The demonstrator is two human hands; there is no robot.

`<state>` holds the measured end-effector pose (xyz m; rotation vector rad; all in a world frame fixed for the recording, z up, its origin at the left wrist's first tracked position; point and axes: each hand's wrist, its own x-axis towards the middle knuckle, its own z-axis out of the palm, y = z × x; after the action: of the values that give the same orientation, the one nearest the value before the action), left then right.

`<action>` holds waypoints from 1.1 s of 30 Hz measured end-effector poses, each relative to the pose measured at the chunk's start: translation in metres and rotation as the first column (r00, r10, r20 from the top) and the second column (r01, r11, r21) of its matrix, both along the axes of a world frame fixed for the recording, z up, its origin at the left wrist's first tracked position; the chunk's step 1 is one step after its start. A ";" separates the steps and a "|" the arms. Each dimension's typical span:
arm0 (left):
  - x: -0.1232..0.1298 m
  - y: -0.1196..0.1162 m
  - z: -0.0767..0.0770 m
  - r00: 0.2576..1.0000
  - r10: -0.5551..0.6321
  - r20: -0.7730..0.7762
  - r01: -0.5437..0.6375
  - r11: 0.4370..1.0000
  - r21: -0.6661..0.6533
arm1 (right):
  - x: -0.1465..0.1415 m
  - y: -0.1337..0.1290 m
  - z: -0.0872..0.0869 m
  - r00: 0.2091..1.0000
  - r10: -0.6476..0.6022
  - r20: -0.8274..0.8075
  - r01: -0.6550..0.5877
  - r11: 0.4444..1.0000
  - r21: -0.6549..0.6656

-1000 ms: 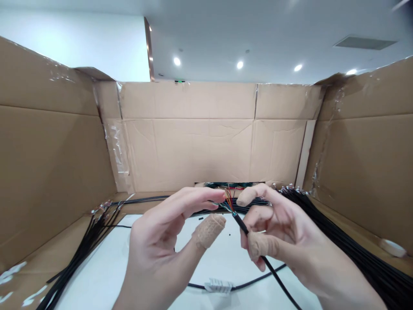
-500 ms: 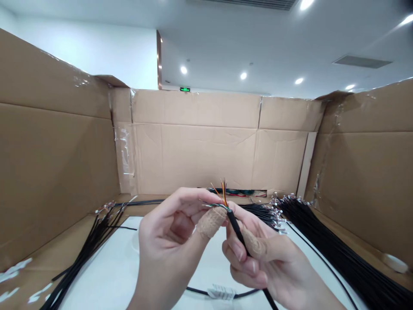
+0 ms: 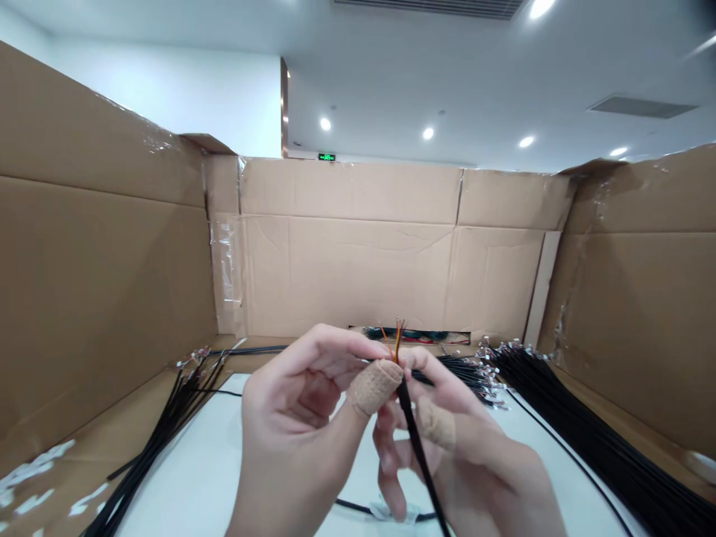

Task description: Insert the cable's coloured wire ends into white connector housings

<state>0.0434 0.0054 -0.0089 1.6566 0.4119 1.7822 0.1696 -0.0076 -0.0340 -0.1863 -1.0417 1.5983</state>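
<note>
A black cable [image 3: 417, 440] rises between my hands, with thin orange, yellow and dark wires [image 3: 397, 341] fanning from its stripped top end. My left hand [image 3: 318, 410] pinches the wires at the cable's end between a thumb wrapped in tan tape and the index finger. My right hand [image 3: 464, 432] is beside the cable, its index fingertip at the stripped end and its taped thumb next to the black jacket; the lower fingers are loosely curled. Below them, a black cable with a clear label [image 3: 394, 512] lies on the white surface [image 3: 190, 462].
Cardboard walls [image 3: 347, 268] enclose the work surface. Black cables [image 3: 162, 440] lie at the left, a big bundle [image 3: 582, 432] at the right, and a smaller one [image 3: 464, 377] behind my right hand. White scraps [image 3: 33, 470] lie at the lower left.
My right hand's lower fingers have loosened from the cable and spread downward. My left thumb now covers the green and white wires. The view has shifted slightly.
</note>
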 end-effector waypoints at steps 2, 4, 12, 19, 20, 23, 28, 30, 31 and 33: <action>0.005 0.000 -0.001 0.998 0.044 -0.037 -0.043 0.999 0.015 | 0.001 -0.002 0.002 0.980 -0.196 0.026 0.195 0.980 0.042; 0.010 0.000 -0.002 0.995 0.081 -0.064 -0.078 0.996 0.047 | 0.003 -0.005 0.004 0.946 -0.320 0.053 0.316 0.946 0.071; 0.014 0.004 -0.012 0.931 0.305 -0.202 -0.249 0.933 0.261 | 0.007 -0.003 0.003 0.910 -0.415 -0.004 0.414 0.907 -0.074; 0.016 0.003 -0.013 0.890 0.385 -0.244 -0.302 0.899 0.316 | 0.011 -0.003 0.002 0.885 -0.464 -0.037 0.458 0.882 -0.112; 0.016 0.002 -0.012 0.878 0.405 -0.255 -0.320 0.893 0.315 | 0.012 -0.004 0.001 0.877 -0.479 -0.030 0.474 0.874 -0.109; 0.016 -0.001 -0.010 0.847 0.427 -0.315 -0.331 0.889 0.316 | 0.013 -0.004 0.001 0.882 -0.471 -0.029 0.467 0.879 -0.097; 0.020 -0.003 -0.011 0.878 0.386 -0.284 -0.296 0.902 0.314 | 0.016 -0.003 0.001 0.901 -0.428 -0.075 0.420 0.902 -0.099; 0.024 -0.002 -0.012 0.886 0.380 -0.265 -0.302 0.908 0.290 | 0.015 -0.003 0.000 0.873 -0.481 -0.075 0.474 0.875 -0.101; 0.026 -0.002 -0.013 0.892 0.378 -0.250 -0.307 0.909 0.281 | 0.014 -0.003 0.000 0.854 -0.515 -0.070 0.508 0.855 -0.100; 0.031 -0.002 -0.015 0.900 0.376 -0.223 -0.317 0.913 0.257 | 0.012 -0.003 -0.001 0.828 -0.555 -0.077 0.549 0.831 -0.084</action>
<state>0.0740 0.0039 -0.0237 2.0972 0.6968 1.9143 0.1812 -0.0106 -0.0348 -0.4079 -0.7687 1.0922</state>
